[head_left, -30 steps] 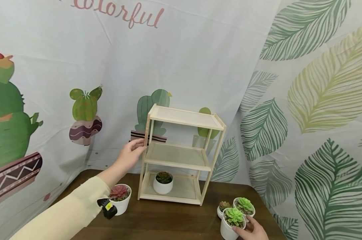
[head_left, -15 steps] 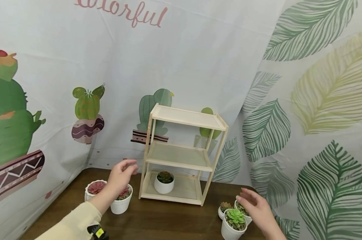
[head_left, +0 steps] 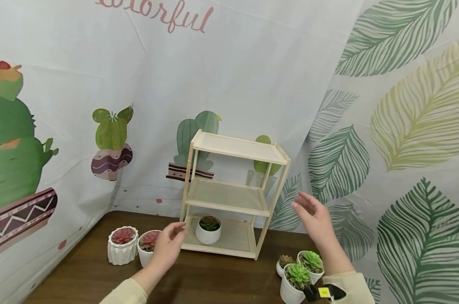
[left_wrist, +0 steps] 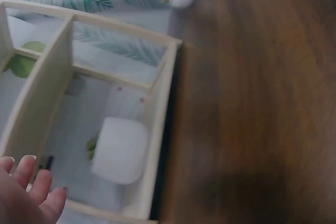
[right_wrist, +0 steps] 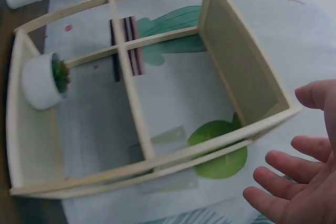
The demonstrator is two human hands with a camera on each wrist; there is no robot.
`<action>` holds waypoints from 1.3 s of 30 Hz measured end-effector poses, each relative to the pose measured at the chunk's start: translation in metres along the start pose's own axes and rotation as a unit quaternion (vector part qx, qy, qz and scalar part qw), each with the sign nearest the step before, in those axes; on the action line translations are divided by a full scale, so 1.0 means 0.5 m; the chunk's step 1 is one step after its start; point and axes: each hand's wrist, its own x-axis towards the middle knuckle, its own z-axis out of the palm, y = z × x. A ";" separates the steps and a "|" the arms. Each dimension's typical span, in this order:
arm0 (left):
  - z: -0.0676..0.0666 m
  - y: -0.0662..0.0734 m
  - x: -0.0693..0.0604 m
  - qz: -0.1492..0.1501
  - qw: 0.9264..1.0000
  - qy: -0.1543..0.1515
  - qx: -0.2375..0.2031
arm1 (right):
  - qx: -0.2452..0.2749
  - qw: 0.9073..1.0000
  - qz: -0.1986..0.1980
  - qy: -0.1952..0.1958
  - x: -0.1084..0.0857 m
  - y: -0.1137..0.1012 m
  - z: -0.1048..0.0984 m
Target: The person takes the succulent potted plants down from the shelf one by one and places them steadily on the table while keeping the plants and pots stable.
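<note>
A three-tier pale wooden shelf (head_left: 226,196) stands on the table, seen sideways in both wrist views. On its bottom tier sits a white pot with a dark green succulent (head_left: 208,234). My left hand (head_left: 170,245) hovers in front of the shelf's lower left, fingers loosely bent and holding nothing. Behind it, a white pot with a red succulent (head_left: 145,256) is partly hidden. My right hand (head_left: 314,218) is raised to the right of the shelf, thumb and fingers spread apart with nothing between them. In the right wrist view its fingers (right_wrist: 275,182) are near the top tier.
Left on the dark wooden table (head_left: 214,280) is a ribbed white pot with a red succulent (head_left: 122,247). Two bright green potted succulents (head_left: 298,276) and a small brownish one (head_left: 284,262) cluster at the right, below my right forearm. A printed cloth (head_left: 252,76) hangs behind.
My left hand has left the shelf's left post and come down toward its lower front. My right hand has let go of the green potted succulent at the right and risen beside the shelf.
</note>
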 end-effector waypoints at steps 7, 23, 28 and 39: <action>0.100 -0.044 0.002 -0.030 0.999 -0.007 -0.018 | 0.053 0.998 0.018 0.013 0.057 -0.035 0.019; 0.216 -0.112 0.064 -0.015 0.998 0.064 0.013 | 0.116 0.991 0.004 0.073 0.089 -0.038 0.116; 0.227 -0.114 0.074 -0.034 0.998 0.055 0.010 | 0.130 0.988 0.015 0.077 0.090 -0.044 0.133; 0.244 -0.135 0.093 -0.009 0.997 0.061 0.037 | 0.140 0.986 0.020 0.085 0.087 -0.052 0.155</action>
